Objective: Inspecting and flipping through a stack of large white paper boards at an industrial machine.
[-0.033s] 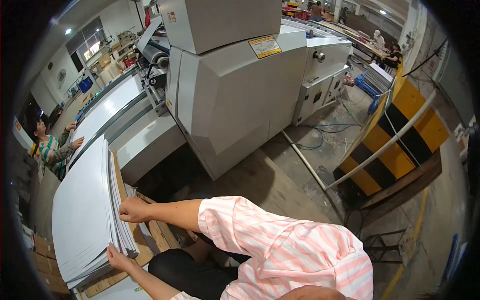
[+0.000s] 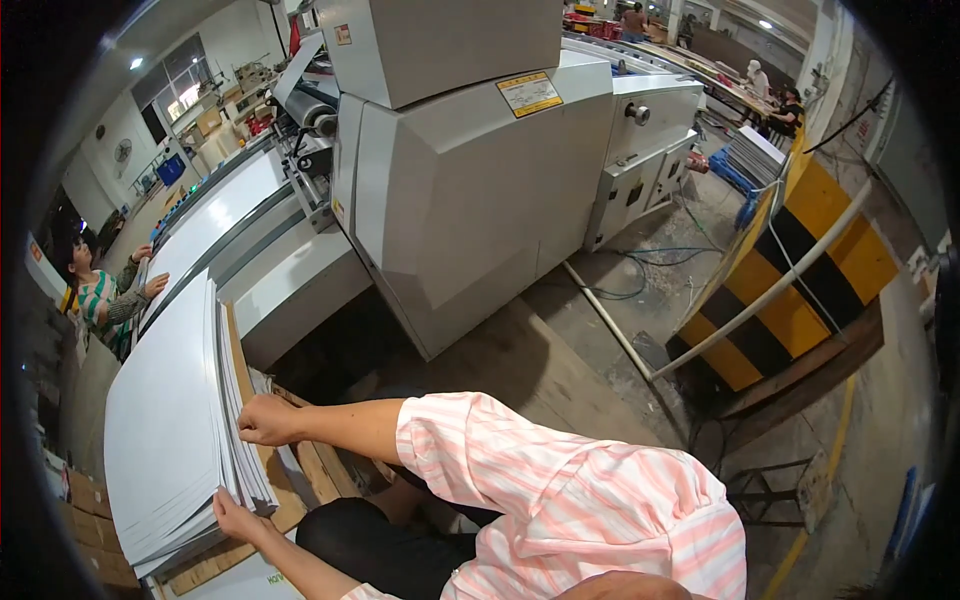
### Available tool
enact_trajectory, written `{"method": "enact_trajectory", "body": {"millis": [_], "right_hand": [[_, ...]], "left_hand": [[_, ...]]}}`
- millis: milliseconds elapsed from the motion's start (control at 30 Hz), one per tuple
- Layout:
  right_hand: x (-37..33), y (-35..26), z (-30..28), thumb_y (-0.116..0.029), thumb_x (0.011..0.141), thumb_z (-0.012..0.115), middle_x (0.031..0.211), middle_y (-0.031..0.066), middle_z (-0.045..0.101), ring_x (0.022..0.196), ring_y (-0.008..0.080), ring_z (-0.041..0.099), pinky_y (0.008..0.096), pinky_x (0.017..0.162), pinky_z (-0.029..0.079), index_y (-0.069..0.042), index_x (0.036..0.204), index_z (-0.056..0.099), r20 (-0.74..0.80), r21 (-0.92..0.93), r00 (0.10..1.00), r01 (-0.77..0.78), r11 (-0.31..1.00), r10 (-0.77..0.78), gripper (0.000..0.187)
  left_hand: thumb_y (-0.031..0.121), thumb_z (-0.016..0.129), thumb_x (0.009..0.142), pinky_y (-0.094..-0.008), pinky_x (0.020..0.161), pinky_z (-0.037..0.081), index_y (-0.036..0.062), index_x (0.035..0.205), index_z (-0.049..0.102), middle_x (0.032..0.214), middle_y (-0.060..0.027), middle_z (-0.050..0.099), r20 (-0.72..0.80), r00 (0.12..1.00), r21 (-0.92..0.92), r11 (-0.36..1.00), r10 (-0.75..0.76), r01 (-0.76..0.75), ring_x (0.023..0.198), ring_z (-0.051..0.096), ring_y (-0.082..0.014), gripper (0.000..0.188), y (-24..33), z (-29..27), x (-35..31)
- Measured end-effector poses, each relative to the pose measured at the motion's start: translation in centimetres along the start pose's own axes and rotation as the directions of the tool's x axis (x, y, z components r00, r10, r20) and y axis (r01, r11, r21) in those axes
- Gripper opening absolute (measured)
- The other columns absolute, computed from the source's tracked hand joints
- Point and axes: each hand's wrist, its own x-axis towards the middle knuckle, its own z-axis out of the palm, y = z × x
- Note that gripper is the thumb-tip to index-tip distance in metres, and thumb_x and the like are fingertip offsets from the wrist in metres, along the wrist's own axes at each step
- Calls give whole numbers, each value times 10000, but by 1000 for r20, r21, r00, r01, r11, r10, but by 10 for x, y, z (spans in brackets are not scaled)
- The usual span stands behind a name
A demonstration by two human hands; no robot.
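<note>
A tall stack of large white sheets (image 2: pixel 165 400) lies at the left, its near edges fanned into steps. My left hand (image 2: pixel 238 516) pinches the near corner of the upper sheets, thumb on top. Farther along the same edge, my right hand (image 2: pixel 268 420) is closed like a fist against the sheets' edges, its fingertips mostly hidden. Wooden pallet boards (image 2: pixel 318 468) show beneath and beside the stack.
A big grey machine (image 2: pixel 480 190) stands ahead, with a feed table (image 2: pixel 215 225) carrying white sheet. A co-worker in a striped top (image 2: pixel 100 295) leans hands on that table. To the right are a yellow-black striped panel (image 2: pixel 790 280), a pipe rail (image 2: pixel 780 285) and a stool (image 2: pixel 775 490).
</note>
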Motion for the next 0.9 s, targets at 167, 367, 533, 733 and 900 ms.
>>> {"method": "enact_trajectory", "body": {"millis": [167, 367, 533, 733, 900], "right_hand": [[-2, 1, -5, -204, 706, 596, 615, 203, 551, 578, 375, 549, 435, 529, 420, 1, 645, 616, -5, -15, 1000, 3, 1000, -3, 215], [-1, 1, -5, -216, 709, 609, 614, 205, 552, 578, 376, 552, 436, 536, 424, 2, 655, 620, 26, 9, 999, -21, 1000, 20, 225], [-3, 4, -5, -214, 712, 603, 612, 206, 554, 579, 377, 554, 436, 539, 427, 0, 663, 625, 51, -35, 999, -9, 999, 10, 221], [-1, 1, -4, -213, 713, 600, 615, 204, 563, 585, 374, 561, 437, 546, 436, 1, 667, 627, 75, -60, 997, 3, 998, 1, 220], [-3, -1, -7, -212, 713, 597, 621, 206, 568, 596, 373, 570, 436, 556, 445, 2, 675, 630, 95, -63, 995, -8, 998, 14, 220]], "left_hand": [[218, 568, 853, -288, 669, 432, -40, 1006, 586, 907, -64, 586, 21, 1000, 33, 999, 10, -11, 786, 516, -149, 300, -8, 0, 8], [228, 570, 849, -287, 658, 428, -21, 994, 598, 912, -59, 587, -2, 1000, 67, 998, 21, -20, 788, 512, -150, 289, -14, -3, 14], [238, 567, 850, -288, 685, 436, -22, 1015, 598, 929, -65, 593, 11, 1000, 68, 998, -9, 8, 813, 517, -158, 309, 0, 1, 0], [221, 569, 848, -290, 702, 436, -19, 1020, 595, 947, -75, 591, 39, 999, -16, 1000, -8, 9, 817, 521, -168, 297, -1, -3, 2], [206, 571, 850, -282, 705, 458, -44, 1029, 580, 941, -91, 583, 21, 1000, 16, 1000, -8, 7, 818, 529, -166, 308, 1, -2, -1]]}}
